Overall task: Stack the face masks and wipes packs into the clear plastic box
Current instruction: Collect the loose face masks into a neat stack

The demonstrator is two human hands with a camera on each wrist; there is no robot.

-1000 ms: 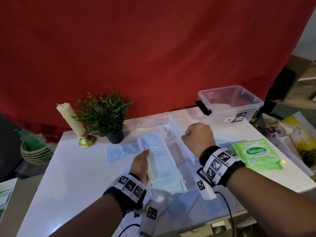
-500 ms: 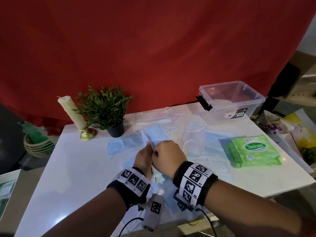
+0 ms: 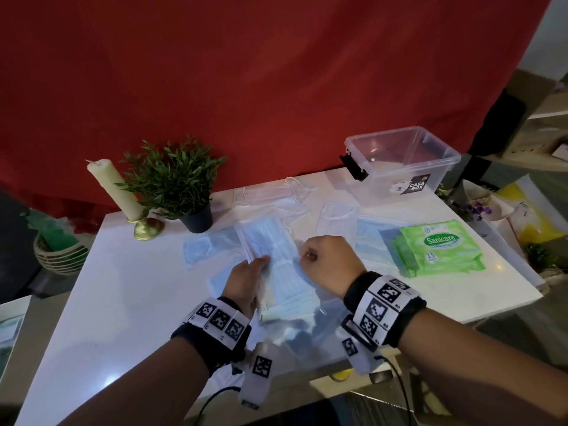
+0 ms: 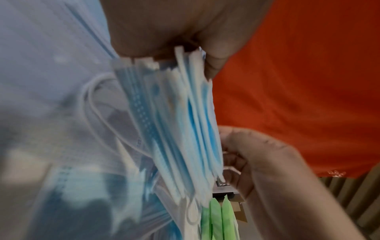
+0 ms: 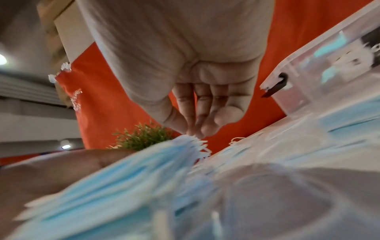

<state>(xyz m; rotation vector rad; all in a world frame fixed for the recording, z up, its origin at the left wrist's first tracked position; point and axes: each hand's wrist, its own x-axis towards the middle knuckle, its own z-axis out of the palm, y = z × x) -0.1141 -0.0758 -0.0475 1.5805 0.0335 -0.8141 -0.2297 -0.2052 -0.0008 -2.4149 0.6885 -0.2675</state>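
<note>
Above the white table (image 3: 129,302), my left hand (image 3: 261,261) grips a stack of blue face masks (image 3: 270,256) along its left edge. In the left wrist view the stack (image 4: 174,121) hangs edge-on from that hand (image 4: 183,52). My right hand (image 3: 307,256) is curled at the stack's right edge, and its fingertips (image 5: 202,132) pinch the mask edges (image 5: 164,155). The clear plastic box (image 3: 402,161) stands open at the far right. Green wipes packs (image 3: 442,247) lie stacked right of my hands. Loose masks (image 3: 203,245) lie spread over the table.
A potted plant (image 3: 181,186) and a cream candle (image 3: 113,189) on a brass holder stand at the far left of the table. A red cloth (image 3: 276,87) hangs behind. Clutter sits on the floor beyond the table's right edge (image 3: 522,272).
My right hand came back from the far middle of the table to the stack's right edge. The left hand kept hold of the masks throughout.
</note>
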